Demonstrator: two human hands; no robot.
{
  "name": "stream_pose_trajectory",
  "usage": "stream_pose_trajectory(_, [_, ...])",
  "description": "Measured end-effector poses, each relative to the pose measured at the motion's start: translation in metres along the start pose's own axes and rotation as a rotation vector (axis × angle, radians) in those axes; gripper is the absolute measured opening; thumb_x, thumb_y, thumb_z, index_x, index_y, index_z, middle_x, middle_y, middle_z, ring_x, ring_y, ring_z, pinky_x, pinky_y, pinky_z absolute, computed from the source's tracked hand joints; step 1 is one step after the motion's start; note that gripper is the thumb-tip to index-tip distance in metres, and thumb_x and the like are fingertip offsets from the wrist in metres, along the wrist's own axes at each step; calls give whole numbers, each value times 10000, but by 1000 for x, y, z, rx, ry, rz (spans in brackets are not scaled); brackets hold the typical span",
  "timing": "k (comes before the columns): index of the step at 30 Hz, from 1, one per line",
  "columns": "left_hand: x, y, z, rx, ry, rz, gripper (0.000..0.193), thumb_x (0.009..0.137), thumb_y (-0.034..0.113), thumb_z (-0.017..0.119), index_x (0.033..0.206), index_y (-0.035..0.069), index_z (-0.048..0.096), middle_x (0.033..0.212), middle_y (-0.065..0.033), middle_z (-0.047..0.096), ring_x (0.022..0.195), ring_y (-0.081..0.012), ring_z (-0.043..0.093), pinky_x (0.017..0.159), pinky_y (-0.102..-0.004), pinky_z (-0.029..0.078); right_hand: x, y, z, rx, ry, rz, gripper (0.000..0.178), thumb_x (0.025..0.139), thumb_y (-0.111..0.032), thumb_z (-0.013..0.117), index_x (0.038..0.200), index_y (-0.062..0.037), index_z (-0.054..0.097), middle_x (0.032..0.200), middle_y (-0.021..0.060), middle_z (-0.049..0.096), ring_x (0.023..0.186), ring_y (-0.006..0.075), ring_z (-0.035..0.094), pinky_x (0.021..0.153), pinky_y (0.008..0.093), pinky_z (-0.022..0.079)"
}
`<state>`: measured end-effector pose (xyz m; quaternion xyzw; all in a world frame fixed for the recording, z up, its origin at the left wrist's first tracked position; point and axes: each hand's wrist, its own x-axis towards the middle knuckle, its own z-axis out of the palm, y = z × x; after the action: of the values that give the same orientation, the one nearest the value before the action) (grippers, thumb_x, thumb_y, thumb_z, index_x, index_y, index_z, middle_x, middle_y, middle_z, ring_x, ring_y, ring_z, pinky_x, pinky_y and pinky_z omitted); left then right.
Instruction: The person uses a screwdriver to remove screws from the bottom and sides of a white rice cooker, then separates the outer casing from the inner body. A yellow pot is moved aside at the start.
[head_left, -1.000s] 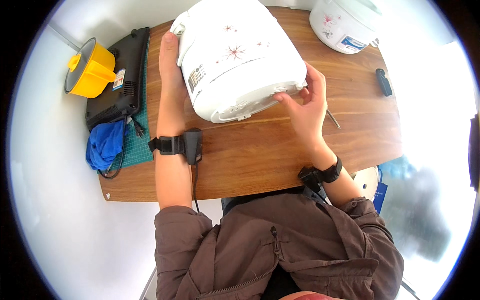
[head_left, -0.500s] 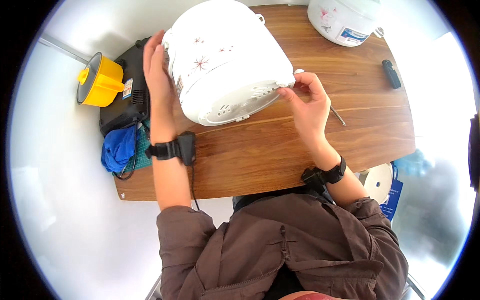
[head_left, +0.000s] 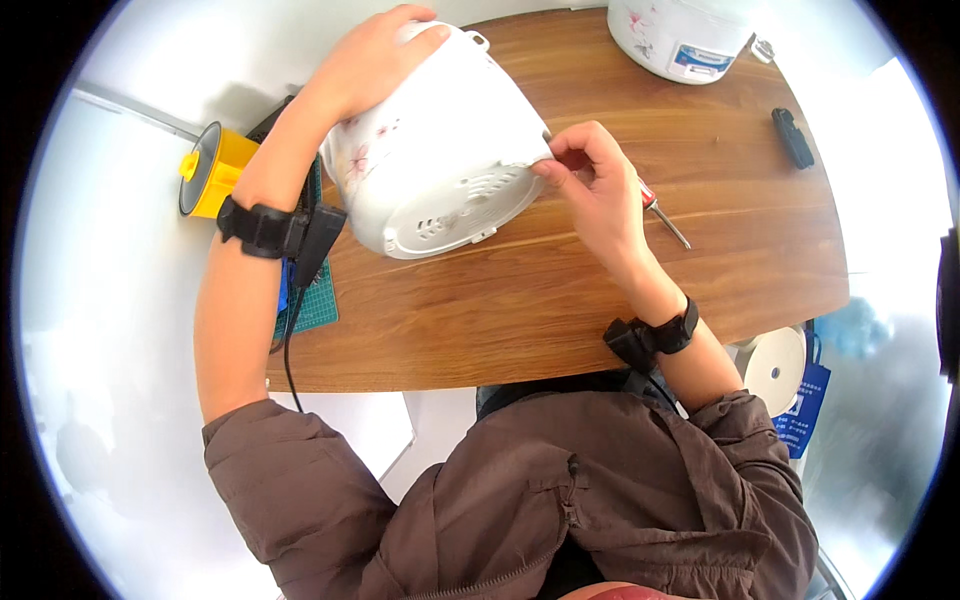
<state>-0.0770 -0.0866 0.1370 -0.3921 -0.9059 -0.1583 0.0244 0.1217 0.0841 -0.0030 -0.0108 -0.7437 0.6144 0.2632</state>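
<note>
A white rice cooker body [head_left: 455,115] with a red flower print is tipped over on the wooden table, its vented base turned toward me. My left hand [head_left: 375,62] lies over its upper left side, fingers curled round the far end. At the right edge of the base, my right hand [head_left: 597,185] pinches the rim between thumb and fingers. Just right of that hand lies a screwdriver [head_left: 668,220] with a red handle, partly hidden behind the hand. The cooker's far side and inside cannot be seen.
Another white flowered cooker [head_left: 655,35] stands at the back right. A small black object [head_left: 792,138] lies near the table's right edge. On the left are a yellow pot [head_left: 232,160] and a green cutting mat [head_left: 318,300]. A blue bag [head_left: 803,412] is below the table's right side.
My left hand has moved from the cooker's left side up over its top. The cooker has turned and shifted slightly left, and my right hand has followed with the rim.
</note>
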Motion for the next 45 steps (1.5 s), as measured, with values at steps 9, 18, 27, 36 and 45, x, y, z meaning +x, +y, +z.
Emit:
stream_pose_trajectory(9, [-2,6,-3,-74,-25,34,414,1010,275,545,1272,-14,686,1287,-239,685,1231,-380,622,1097,-411,440,6,-2,-9,-79,-111,-86,204,893,-57,780,959,0,596,933,93,635,798,205,622,743,323,531])
stream_pose_trajectory(18, [3,21,1,74,-28,-106,399,1029,263,500,1286,36,705,1307,-242,661,1256,-374,577,1121,-426,402,0,-1,-10,-76,-80,-90,201,875,-18,782,943,6,594,917,88,631,788,205,623,722,316,537])
stream_pose_trajectory(27, [0,11,2,2,-29,-84,383,1052,276,470,1294,116,720,1258,-253,641,1228,-395,559,1118,-433,399,-8,-6,-9,-66,-68,-111,192,870,1,776,933,5,594,918,94,622,784,212,622,717,316,537])
stream_pose_trajectory(36, [0,-6,3,-100,-122,-25,431,1079,340,412,1389,192,672,1326,-119,624,1264,-231,550,1122,-350,380,-11,-8,-15,-63,-94,-131,255,849,-44,813,1000,7,614,997,99,619,855,230,639,774,317,552])
stream_pose_trajectory(45, [-19,-28,7,-148,59,-42,420,1067,334,410,1362,249,698,1260,-149,669,1234,-282,541,1110,-383,390,16,-18,-7,-106,-29,-267,653,773,-417,898,1147,30,605,1120,135,563,1063,293,564,902,402,515])
